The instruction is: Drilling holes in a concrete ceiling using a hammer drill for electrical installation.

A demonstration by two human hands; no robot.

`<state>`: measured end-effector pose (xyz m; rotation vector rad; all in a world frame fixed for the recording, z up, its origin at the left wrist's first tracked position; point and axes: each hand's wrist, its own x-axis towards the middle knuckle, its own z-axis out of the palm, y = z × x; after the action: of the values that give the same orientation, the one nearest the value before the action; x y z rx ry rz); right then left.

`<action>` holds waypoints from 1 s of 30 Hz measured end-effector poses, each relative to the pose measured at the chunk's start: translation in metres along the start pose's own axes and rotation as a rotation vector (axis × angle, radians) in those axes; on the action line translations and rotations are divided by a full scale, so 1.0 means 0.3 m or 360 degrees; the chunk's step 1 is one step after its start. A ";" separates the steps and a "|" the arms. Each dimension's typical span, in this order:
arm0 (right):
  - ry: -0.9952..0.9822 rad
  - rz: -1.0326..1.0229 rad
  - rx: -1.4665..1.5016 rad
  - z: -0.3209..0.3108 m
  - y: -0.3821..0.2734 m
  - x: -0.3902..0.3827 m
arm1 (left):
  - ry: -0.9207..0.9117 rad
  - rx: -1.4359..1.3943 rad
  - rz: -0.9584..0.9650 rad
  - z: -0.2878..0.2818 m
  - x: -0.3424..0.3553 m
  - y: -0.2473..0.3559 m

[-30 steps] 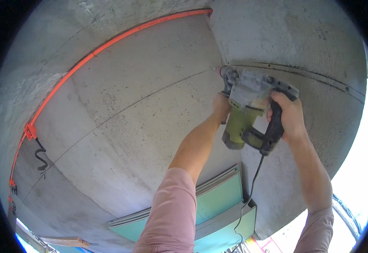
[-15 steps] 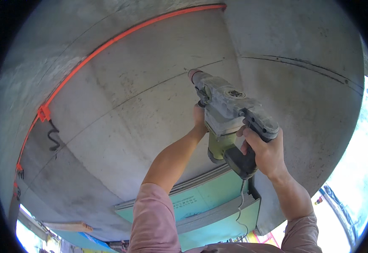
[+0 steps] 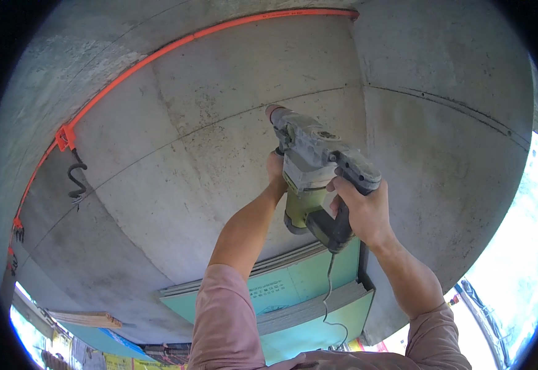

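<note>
Both my hands hold up a dusty green-and-grey rotary hammer drill [image 3: 309, 145], its reddish-tipped nose near a dark line on the grey concrete. My left hand [image 3: 275, 171] is closed around the side handle near the front, partly hidden by the tool. At the back, my right hand [image 3: 366, 208] wraps the black rear grip, fingers curled through the handle opening. A grey cord [image 3: 328, 290] hangs from the bottom of the grip. Whether a bit is fitted or touches the concrete, I cannot tell.
An orange conduit [image 3: 158, 58] runs along the concrete, with a junction box [image 3: 66, 137] and a dangling black flexible tube [image 3: 76, 179]. Green boards [image 3: 318, 274] stand stacked below. Wooden planks [image 3: 87, 318] lie at lower left. Bright openings show on both sides.
The drill and both hands have shifted slightly left in the view, away from the corner line. Both hands keep their grip. The whole view has turned a little.
</note>
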<state>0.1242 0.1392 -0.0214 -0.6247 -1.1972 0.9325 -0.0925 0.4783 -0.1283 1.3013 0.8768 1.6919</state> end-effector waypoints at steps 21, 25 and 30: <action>-0.0003 -0.0057 -0.0095 0.033 0.011 0.026 | -0.0055 0.0904 0.0352 0.042 -0.058 0.113; -0.0001 -0.0055 -0.0123 0.033 -0.017 0.015 | 0.0057 0.0825 0.0182 0.128 -0.202 0.266; 0.0031 -0.0095 -0.0214 0.050 -0.021 0.016 | 0.0024 0.0877 0.0156 0.145 -0.251 0.328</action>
<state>0.1120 0.1393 -0.0098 -0.6996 -1.2616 0.7987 -0.0577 0.3703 -0.0622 1.7130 1.3718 1.5905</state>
